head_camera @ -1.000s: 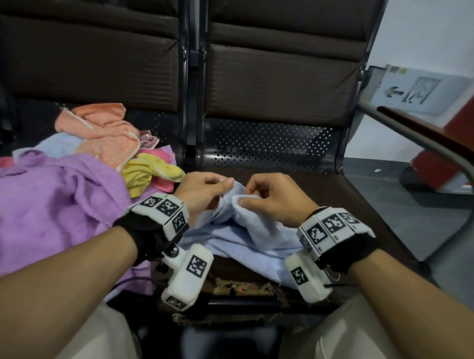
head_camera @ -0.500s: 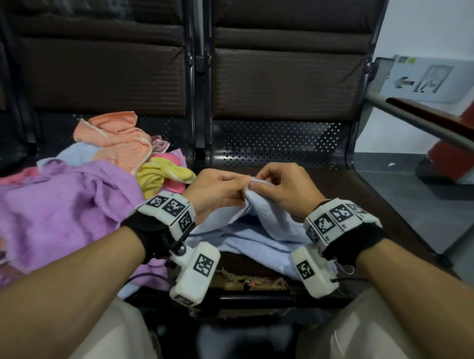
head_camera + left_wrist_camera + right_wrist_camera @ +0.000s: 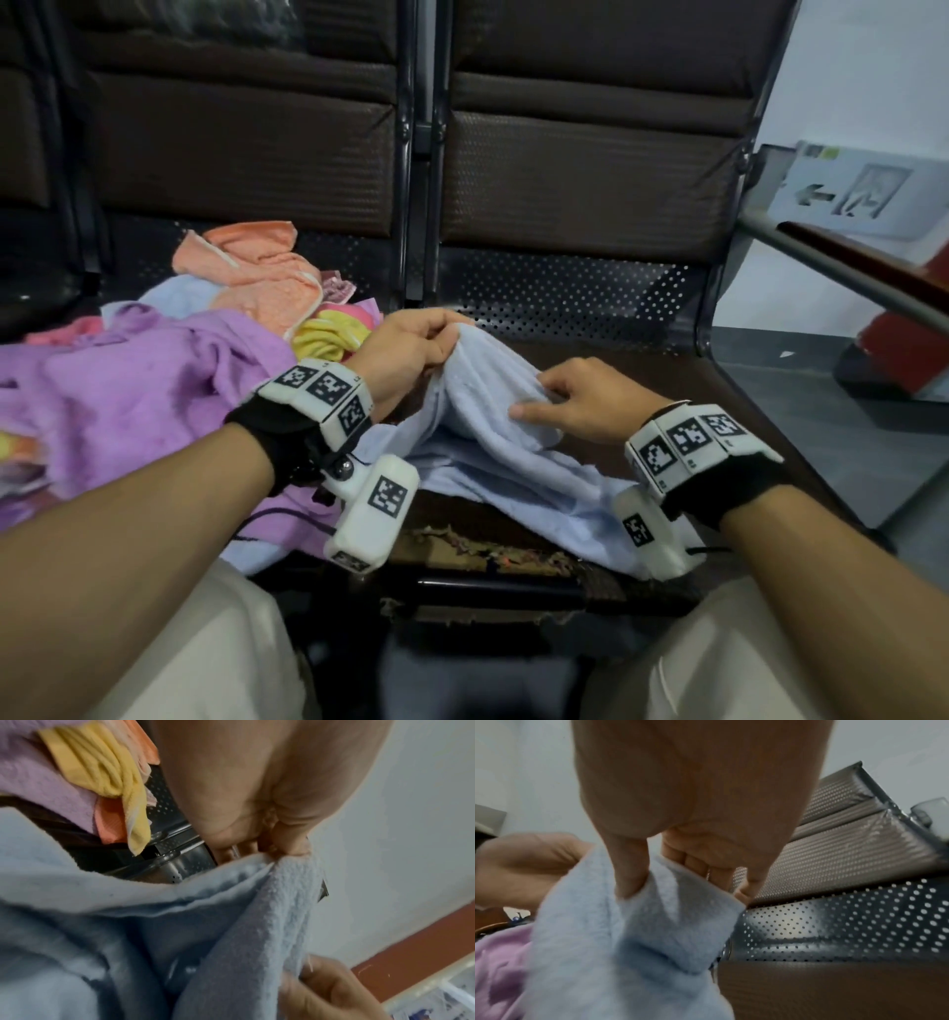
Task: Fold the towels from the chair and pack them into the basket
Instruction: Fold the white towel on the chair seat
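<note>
While the person sits before a row of dark seats, two forearms reach forward from the bottom of the head view, each with a white marker band at the wrist. Between the knees, the front edge of the right seat (image 3: 493, 552) is worn and frayed. On this seat lies the light blue towel (image 3: 493, 462), partly crumpled, with one part hanging over the front edge.

The right hand (image 3: 580, 406) rests on the raised fold of the blue towel; its thumb and fingers pinch an edge of the cloth, as the right wrist view shows, where the thumb (image 3: 628, 874) presses into the towel (image 3: 628, 943). A little farther and to the left, the left hand (image 3: 411, 354) lifts the top of the same towel, with curled fingers closed around the bunched cloth. In the left wrist view the fingertips (image 3: 290, 843) grip the towel (image 3: 205, 923) at its highest point.

Beside the left forearm, on the left seat, a large purple towel (image 3: 128, 401) is spread in a heap. Behind it lie a yellow towel (image 3: 328, 339), a pink towel (image 3: 359, 311) and an orange towel (image 3: 257, 277), all unfolded and touching each other. Farther back stand the padded backrests (image 3: 590, 169) above a perforated metal panel (image 3: 565, 293). At the far right, a metal armrest (image 3: 847, 277) and a wall sign with an arrow (image 3: 852, 195) are visible. I cannot see any basket.
</note>
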Available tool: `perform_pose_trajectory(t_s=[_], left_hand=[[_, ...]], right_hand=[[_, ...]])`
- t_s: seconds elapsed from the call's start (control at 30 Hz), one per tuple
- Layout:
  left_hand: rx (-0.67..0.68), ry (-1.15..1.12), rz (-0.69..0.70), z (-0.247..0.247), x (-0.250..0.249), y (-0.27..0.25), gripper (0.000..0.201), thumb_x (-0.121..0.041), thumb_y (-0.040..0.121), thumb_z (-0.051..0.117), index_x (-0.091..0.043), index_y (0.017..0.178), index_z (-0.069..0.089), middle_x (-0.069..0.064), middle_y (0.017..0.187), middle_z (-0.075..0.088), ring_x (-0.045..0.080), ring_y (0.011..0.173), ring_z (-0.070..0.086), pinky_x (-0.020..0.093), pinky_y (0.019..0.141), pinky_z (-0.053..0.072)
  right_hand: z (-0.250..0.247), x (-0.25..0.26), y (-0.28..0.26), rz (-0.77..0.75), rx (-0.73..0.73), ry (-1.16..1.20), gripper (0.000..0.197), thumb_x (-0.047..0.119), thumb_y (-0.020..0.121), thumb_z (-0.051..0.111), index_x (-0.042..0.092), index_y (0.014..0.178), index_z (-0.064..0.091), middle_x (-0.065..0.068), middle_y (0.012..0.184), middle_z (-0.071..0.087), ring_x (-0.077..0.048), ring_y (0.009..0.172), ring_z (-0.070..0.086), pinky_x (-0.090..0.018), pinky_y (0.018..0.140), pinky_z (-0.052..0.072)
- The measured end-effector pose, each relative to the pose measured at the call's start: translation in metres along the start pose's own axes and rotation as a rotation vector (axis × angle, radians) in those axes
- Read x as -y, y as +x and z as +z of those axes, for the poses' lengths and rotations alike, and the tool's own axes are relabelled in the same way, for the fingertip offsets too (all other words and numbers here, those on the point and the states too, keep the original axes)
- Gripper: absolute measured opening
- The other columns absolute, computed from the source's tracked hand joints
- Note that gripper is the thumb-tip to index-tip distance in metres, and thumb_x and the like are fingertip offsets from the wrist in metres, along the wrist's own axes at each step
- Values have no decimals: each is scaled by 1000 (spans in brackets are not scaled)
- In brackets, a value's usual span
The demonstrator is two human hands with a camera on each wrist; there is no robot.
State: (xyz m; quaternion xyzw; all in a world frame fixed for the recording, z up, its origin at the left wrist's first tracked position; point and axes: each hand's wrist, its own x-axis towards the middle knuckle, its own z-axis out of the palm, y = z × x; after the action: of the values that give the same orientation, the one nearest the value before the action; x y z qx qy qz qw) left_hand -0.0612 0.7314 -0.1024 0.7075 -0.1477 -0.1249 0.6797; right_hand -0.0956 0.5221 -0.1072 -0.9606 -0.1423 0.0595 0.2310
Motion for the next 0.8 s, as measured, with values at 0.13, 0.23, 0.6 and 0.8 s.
perform_pose_trajectory(t_s=[0.13,0.23,0.6,0.8], left_hand=[[-37,33,-20,-13,-2,-9,30,2,97,36,-13,85,60,5,80,55,14,79,49,23,74,40],[-91,7,-59,-13,-3,-13,35,5,96,31,-10,79,57,7,78,52,17,78,47,27,71,37],[52,315,113,-3,-10,-11,28,-7,100,35,-11,77,50,-1,77,50,13,78,46,28,74,38],[141,804,265,-9,-13,-26,18,-23,99,42,-11,102,55,9,89,64,22,78,58,33,72,47]], right_hand=[[-12,2,-6,-16,-59,-160,25,34,84,66,12,76,60,-2,69,62,-17,66,57,-26,56,38],[-15,13,-9,-14,-151,-125,31,25,80,71,23,107,57,6,75,60,-8,71,57,-16,56,37],[-24,12,-21,36,-96,-205,17,33,86,64,19,78,59,11,71,52,-14,72,53,-25,57,33],[-28,6,-46,162,-236,186,14,25,92,60,21,80,54,3,75,61,-14,69,61,-27,56,52]])
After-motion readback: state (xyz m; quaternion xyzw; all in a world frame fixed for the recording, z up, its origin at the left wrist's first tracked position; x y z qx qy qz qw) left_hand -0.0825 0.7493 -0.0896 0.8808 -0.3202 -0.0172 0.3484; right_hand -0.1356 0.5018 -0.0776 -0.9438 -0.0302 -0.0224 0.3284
